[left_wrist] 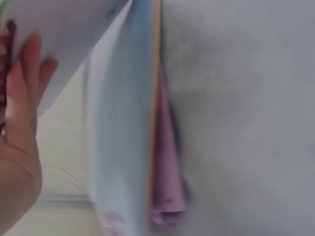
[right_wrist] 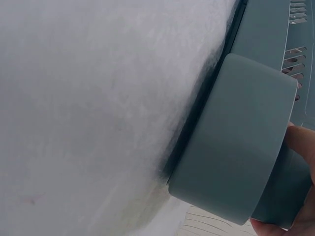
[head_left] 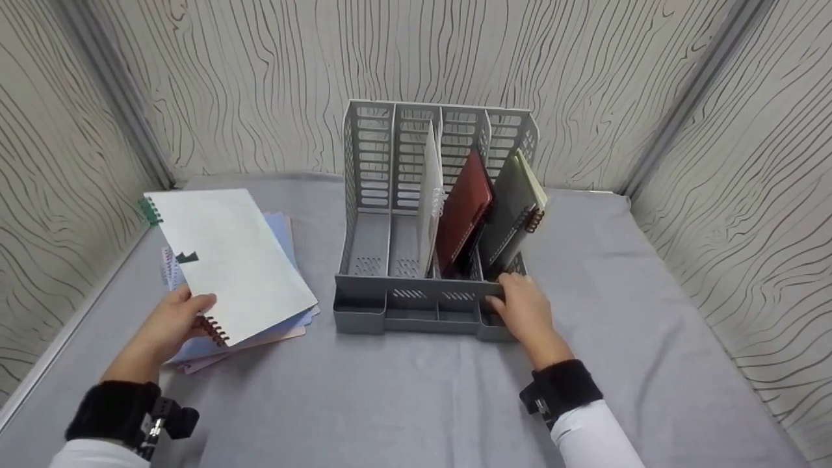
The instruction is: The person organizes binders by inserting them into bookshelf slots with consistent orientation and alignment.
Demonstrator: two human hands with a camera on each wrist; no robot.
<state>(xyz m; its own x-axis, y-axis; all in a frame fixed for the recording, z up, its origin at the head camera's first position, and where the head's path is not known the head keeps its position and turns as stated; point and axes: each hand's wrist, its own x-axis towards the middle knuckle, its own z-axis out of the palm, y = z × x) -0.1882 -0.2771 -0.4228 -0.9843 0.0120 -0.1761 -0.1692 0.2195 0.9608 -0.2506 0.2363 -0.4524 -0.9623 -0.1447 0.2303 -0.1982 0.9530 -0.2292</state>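
My left hand [head_left: 170, 325] pinches a white-covered spiral notebook [head_left: 234, 260] by its near left corner, thumb on top. The notebook has green and dark red coils along its left edge and is tilted over a stack of pastel notebooks [head_left: 279, 328]. In the left wrist view the fingers [left_wrist: 30, 69] lie against its underside. At the organizer's front right corner, my right hand [head_left: 525, 312] grips the grey file organizer [head_left: 419, 286]. In its slots stand a white notebook [head_left: 429, 201], a red notebook [head_left: 465, 208] and a dark grey notebook [head_left: 510, 214]. The leftmost slot holds nothing.
A grey cloth [head_left: 403, 396] covers the table. Wood-grain patterned panels [head_left: 273, 84] enclose the back and both sides. Shallow trays [head_left: 361, 318] run along the organizer's front. Black camera bands [head_left: 114, 413] sit on both wrists.
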